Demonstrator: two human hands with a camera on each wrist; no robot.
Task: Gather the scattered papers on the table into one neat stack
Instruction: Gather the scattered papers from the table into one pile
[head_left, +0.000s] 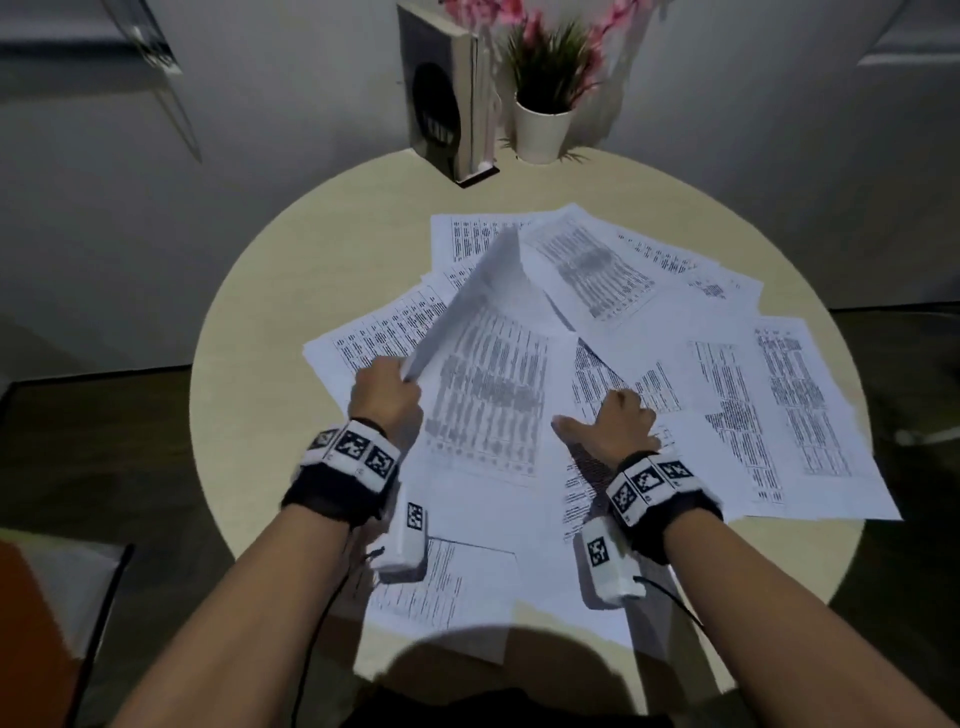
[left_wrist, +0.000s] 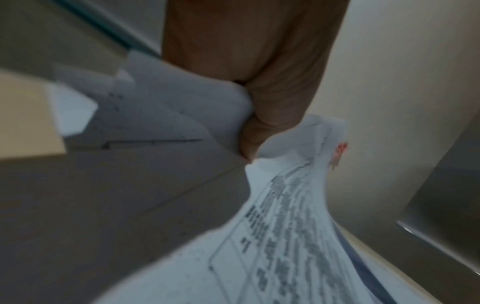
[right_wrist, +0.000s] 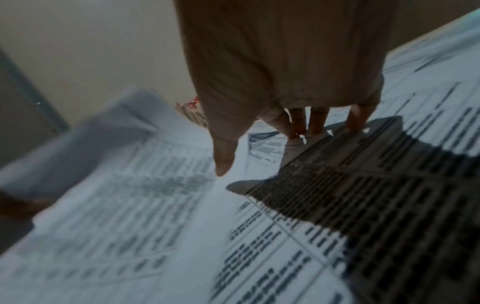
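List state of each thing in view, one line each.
left hand: grips the lifted sheets at their near corner.
lifted sheets: raised off the table, bent.
right hand: fingertips down on the loose papers, holding nothing.
loose papers: scattered, overlapping, flat.
table: papers spread over it.
potted plant: upright at far edge.
book: standing upright beside it.

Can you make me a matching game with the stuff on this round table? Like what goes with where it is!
Things:
1. left hand
2. right hand
3. plant pot
4. book

Where or how:
A. standing upright at the table's far edge, left of the pot
B. fingertips pressing down on the flat papers
C. white, with green leaves, at the far edge
D. pinching a lifted sheet by its corner

Pairs: 1-D, 2-B, 3-C, 4-A
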